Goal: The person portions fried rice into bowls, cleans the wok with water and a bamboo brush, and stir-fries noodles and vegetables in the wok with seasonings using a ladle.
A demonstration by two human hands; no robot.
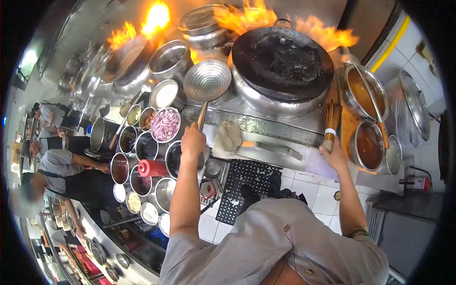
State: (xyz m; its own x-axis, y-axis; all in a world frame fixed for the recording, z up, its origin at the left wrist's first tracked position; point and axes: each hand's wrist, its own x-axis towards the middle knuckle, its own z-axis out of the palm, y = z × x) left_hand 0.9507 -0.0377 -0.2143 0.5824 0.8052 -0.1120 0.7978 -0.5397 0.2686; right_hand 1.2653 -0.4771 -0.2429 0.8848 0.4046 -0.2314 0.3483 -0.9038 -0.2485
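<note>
1. L grip (194,141): closed, fingers curled round the handle of the skimmer (207,80); opening only as wide as the handle.
2. Skimmer: perforated metal bowl points fwd, away from the person, just L of the wok (285,57). Can't tell if bowl rests on anything or is held clear.
3. R grip (334,154): also closed, round the lower end of the brush (330,126); stiff bristles point fwd, nr the wok's R edge. White band btwn bristles & fingers, no writing legible on it.
4. Btwn the hands: pale folded cloth (228,137) on the metal surface (285,128), nearer L grip.
5. Wok: big, dark, wet-looking inside, on a round metal base; flames (327,34) behind it.
6. R of brush: pot w/ orange-brown liquid (363,90), ladle (380,121) laid across it; nearer the person, pot w/ reddish-brown liquid (370,147).
7. L of L arm: cluster of containers, incl. sliced purple onion (166,124) in a bowl & a red bottle (153,168); any print on bottle too small to read.
8. Far L: co-workers (61,164) in grey tops, dark aprons.
</note>
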